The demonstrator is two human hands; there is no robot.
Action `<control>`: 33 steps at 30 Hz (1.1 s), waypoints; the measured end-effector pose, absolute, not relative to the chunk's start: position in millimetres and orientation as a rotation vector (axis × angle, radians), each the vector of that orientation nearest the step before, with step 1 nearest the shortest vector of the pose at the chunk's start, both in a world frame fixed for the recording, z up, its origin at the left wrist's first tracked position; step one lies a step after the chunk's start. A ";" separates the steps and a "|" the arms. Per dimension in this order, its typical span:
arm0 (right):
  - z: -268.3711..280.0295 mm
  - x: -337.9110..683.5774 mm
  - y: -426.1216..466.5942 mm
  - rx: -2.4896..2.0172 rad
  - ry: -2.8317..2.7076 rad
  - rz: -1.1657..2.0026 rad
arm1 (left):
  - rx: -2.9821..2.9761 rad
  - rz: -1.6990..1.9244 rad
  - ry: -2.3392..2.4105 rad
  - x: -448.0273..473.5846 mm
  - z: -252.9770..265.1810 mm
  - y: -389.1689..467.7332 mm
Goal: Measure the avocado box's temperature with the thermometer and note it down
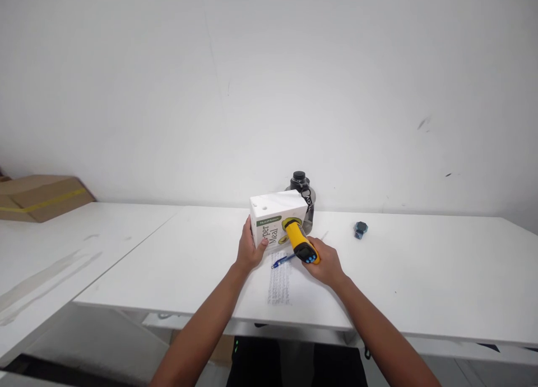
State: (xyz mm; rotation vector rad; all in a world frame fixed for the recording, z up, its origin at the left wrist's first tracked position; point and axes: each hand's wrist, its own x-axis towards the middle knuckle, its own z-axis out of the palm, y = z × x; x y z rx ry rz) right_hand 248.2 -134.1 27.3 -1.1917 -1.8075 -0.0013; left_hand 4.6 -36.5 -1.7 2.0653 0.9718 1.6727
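My left hand (251, 247) grips the lower left side of a white box (275, 206), thumb on its front. The box is tilted above the table and carries a green label strip, the word "Meal" and an avocado picture. A yellow and black infrared thermometer gun (300, 241) is in my right hand (325, 262), fingers wrapped round its handle. Its nose points at the front of the box, close to the avocado picture; whether they touch I cannot tell. Below them a blue pen (283, 260) lies on a sheet with handwritten lines (278, 286).
Behind the box stands a dark translucent water bottle (310, 199), partly hidden. A dark watch (360, 229) lies to the right on the white table (441, 269). At far left a cardboard box (46, 196) with yellow tape sits near the wall. A seam divides the table's left part.
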 end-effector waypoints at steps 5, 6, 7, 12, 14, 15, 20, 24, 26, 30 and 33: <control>27.8 248.2 -134.5 -1.247 -1.808 0.038 | 2.129 1.682 0.986 3.6 -3.1 -35.5; 27.6 248.3 -134.6 -1.248 -1.809 0.042 | 2.136 1.682 0.988 3.5 -3.3 -35.2; 27.3 248.4 -134.6 -1.242 -1.809 0.041 | 2.141 1.683 0.989 3.4 -3.4 -35.1; 25.5 248.9 -134.1 -1.225 -1.803 0.015 | 2.162 1.686 0.985 3.6 -2.6 -35.2; 25.2 249.2 -133.9 -1.239 -1.810 0.008 | 2.164 1.684 0.987 3.8 -1.9 -35.6; 25.0 249.4 -133.8 -1.241 -1.815 0.001 | 2.163 1.681 0.986 3.9 -1.6 -35.8; 24.2 250.3 -133.5 -1.191 -1.816 -0.034 | 2.159 1.652 0.981 3.7 -1.5 -35.9; 23.1 250.9 -132.4 -1.199 -1.820 -0.050 | 2.160 1.658 0.986 3.4 -1.9 -35.8; 22.3 251.3 -131.8 -1.215 -1.825 -0.050 | 2.161 1.662 0.997 3.3 -1.6 -36.1; 21.1 251.9 -131.2 -1.244 -1.823 -0.030 | 2.146 1.647 1.011 3.2 -0.8 -36.8; 21.4 251.9 -131.5 -1.271 -1.822 0.005 | 2.137 1.642 1.017 3.2 -1.2 -37.0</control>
